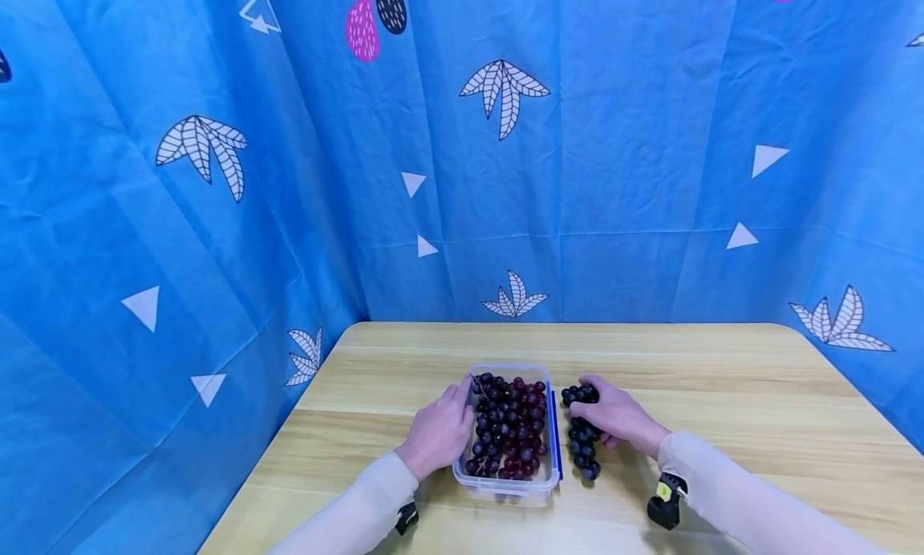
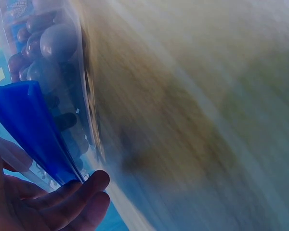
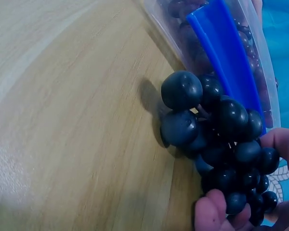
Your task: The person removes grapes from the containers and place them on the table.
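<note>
A clear plastic container point(image 1: 545, 484) with blue side flaps holds dark purple grapes point(image 1: 491, 427) on its left and redder grapes point(image 1: 524, 427) on its right. My left hand point(image 1: 438, 428) grips the container's left side, its fingers lying along the outer wall near the blue flap point(image 2: 36, 130) in the left wrist view. Just right of the container, my right hand point(image 1: 619, 415) holds a bunch of black grapes point(image 1: 583, 451), low over or on the table. The right wrist view shows fingertips point(image 3: 210, 211) curled around the upper part of the black grapes point(image 3: 231, 118).
The light wooden table point(image 1: 722, 394) extends on both sides of the container. A blue patterned curtain point(image 1: 621, 154) hangs behind the table and along the left. Each wrist wears a small black camera strap point(image 1: 667, 499).
</note>
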`<state>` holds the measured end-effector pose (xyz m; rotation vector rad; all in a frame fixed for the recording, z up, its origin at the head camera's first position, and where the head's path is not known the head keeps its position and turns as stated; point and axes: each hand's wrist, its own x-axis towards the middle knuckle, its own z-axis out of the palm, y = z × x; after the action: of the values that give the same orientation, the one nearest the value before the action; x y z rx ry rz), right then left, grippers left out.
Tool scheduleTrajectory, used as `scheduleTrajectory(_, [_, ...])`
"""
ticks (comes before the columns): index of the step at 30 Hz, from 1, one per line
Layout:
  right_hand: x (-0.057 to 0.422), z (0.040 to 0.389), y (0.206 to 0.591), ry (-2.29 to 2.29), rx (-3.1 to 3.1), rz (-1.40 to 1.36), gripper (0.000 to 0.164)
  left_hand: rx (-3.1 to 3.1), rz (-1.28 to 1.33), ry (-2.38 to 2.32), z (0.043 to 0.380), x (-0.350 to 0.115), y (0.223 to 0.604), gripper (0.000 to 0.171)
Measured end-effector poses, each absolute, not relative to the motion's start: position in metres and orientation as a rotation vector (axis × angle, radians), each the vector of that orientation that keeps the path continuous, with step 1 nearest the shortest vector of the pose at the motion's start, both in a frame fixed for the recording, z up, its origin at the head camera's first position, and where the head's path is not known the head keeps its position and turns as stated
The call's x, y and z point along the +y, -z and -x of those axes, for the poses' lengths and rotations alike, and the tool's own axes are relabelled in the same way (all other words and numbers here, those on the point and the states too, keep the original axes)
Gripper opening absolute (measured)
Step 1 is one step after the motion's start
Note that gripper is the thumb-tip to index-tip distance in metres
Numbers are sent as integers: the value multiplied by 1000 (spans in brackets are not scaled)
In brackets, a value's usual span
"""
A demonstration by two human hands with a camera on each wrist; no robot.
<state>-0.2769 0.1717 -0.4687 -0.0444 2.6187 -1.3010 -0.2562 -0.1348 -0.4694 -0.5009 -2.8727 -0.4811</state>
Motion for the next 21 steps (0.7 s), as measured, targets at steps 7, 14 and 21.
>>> scheduleTrajectory(7, [176,277,467,1248,2660,64,71,-2873,504,478,256,-135,469,56])
scheduleTrajectory(14, [175,274,466,1240,2638,79,82,-2875,499,472,256,-136,467,55])
scheduleTrajectory(21, [177,273,465,1227,2648,62,93,-2875,504,472,255,-136,468,56])
